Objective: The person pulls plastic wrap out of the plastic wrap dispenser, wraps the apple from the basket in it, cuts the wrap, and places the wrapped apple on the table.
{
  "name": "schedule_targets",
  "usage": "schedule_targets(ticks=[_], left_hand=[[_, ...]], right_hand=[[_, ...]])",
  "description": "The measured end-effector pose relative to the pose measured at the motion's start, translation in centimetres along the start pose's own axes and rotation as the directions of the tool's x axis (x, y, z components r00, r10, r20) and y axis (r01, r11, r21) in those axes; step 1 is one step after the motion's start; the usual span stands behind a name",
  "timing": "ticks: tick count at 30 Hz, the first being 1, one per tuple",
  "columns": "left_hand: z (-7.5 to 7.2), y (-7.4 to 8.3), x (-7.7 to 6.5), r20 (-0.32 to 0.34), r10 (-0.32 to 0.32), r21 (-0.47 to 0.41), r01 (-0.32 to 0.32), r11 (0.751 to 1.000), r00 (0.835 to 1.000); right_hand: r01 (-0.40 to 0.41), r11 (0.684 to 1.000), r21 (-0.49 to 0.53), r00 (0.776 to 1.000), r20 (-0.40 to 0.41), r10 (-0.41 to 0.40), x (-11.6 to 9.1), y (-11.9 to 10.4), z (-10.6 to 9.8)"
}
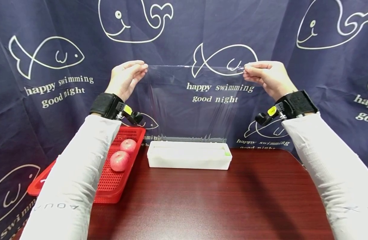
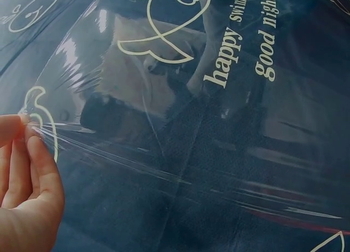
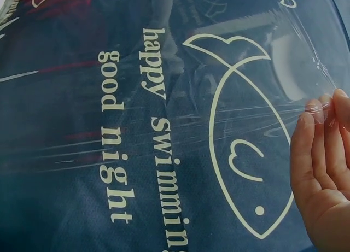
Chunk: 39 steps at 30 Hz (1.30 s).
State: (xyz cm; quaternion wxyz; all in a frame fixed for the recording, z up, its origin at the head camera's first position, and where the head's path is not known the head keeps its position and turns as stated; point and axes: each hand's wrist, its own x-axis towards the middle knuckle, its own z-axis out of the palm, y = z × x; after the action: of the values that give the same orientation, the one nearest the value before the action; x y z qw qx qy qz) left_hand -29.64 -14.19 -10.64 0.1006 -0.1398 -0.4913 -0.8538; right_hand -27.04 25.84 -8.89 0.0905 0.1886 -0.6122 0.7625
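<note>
Left fingers [image 1: 138,68] and right fingers [image 1: 253,70] stretch clear film [image 1: 190,105] above a white box [image 1: 188,160].

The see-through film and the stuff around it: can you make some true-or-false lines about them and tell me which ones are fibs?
1. Two apples show in the red basket. True.
2. The left grip pinches the clear film. True.
3. The right grip holds an apple. False: it pinches the clear film too.
4. The white box stands inside the red basket. False: it stands on the table, beside the basket.
5. The clear film spans between the two grips. True.
</note>
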Motion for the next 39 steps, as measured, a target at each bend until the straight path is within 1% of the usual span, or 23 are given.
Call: schedule_targets(ticks=[2, 5, 7, 10, 14, 16, 20, 26, 30, 33, 36, 39], left_hand=[[0.0, 0.0, -0.2, 0.004, 0.0, -0.006, 0.0, 1.0, 1.0], [-0.1, 0.1, -0.6, 0.021, 0.009, 0.011, -0.009, 1.0, 1.0], [-0.3, 0.3, -1.0, 0.043, 0.018, 0.032, -0.02, 0.999, 0.999], [-0.7, 0.6, -1.7, 0.094, 0.036, 0.086, -0.044, 0.995, 0.995], [-1.1, 1.2, -2.5, 0.159, 0.045, 0.155, -0.07, 0.986, 0.986], [-1.3, 1.5, -2.8, 0.187, 0.04, 0.173, -0.073, 0.982, 0.982], [-1.9, 1.9, -3.5, 0.234, 0.026, 0.176, -0.069, 0.982, 0.972], [-2.6, 2.3, -3.9, 0.299, 0.03, 0.188, -0.089, 0.978, 0.954], [-3.1, 2.4, -4.1, 0.346, 0.029, 0.193, -0.101, 0.976, 0.938], [-3.4, 2.5, -4.3, 0.387, 0.025, 0.191, -0.106, 0.976, 0.922], [-3.7, 2.6, -4.6, 0.434, 0.022, 0.199, -0.119, 0.973, 0.901], [-4.1, 2.9, -5.0, 0.495, 0.011, 0.203, -0.128, 0.971, 0.869]], right_hand=[[0.001, 1.0, 0.006, 1.0, 0.006, -0.001, -0.1, 0.0, 0.0], [0.007, 1.0, 0.014, 1.0, 0.015, -0.007, -0.5, 0.0, -0.1], [0.017, 1.0, 0.014, 0.999, 0.027, -0.017, -0.8, 0.1, -0.1], [0.037, 0.999, 0.006, 0.998, 0.053, -0.037, -1.3, 0.0, -0.1], [0.055, 0.998, -0.008, 0.993, 0.101, -0.054, -1.8, -0.2, -0.3], [0.057, 0.998, -0.014, 0.99, 0.127, -0.054, -2.0, -0.3, -0.3], [0.056, 0.998, -0.017, 0.982, 0.181, -0.052, -2.3, -0.6, -0.5], [0.046, 0.998, -0.044, 0.964, 0.265, -0.033, -2.6, -0.9, -0.8], [0.023, 0.998, -0.05, 0.947, 0.322, -0.006, -2.8, -0.9, -1.1], [0.015, 0.999, -0.044, 0.934, 0.358, 0.002, -3.2, -0.9, -1.3], [0.024, 0.999, -0.035, 0.921, 0.39, -0.008, -3.7, -0.8, -1.5], [0.042, 0.999, -0.033, 0.902, 0.432, -0.023, -4.3, -0.7, -1.8]])
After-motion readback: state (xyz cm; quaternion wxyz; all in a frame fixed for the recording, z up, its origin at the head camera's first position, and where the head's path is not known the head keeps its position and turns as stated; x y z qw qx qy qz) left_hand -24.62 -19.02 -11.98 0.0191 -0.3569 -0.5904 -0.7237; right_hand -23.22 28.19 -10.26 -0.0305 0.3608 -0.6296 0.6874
